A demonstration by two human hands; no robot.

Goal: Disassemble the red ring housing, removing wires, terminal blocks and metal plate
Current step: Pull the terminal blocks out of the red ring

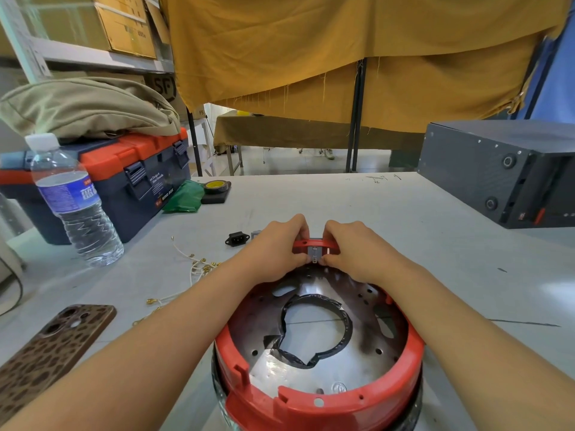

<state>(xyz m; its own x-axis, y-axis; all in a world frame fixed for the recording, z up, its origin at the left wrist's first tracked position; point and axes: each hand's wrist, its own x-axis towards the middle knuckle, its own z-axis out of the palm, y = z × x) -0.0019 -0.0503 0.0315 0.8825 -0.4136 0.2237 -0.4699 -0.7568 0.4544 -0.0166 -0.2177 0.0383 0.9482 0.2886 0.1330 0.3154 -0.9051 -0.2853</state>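
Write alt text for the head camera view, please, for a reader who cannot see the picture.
Both hands, left hand and right hand, pinch a small grey terminal block at the far rim of a red ring housing holding a metal plate. Loose wires, a black power socket, a phone, a water bottle and a toolbox lie to the left on the table.

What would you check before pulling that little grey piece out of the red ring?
1. Both hands on the part: left hand and right hand pinch the grey terminal block at the far rim. Ok.
2. Wires off the block: loose wires lie on the table; behind the fingers, cannot tell.
3. Red ring housing steady: cannot tell.
4. Metal plate still seated inside: ok.
5. Water bottle clear of the elbows: ok.
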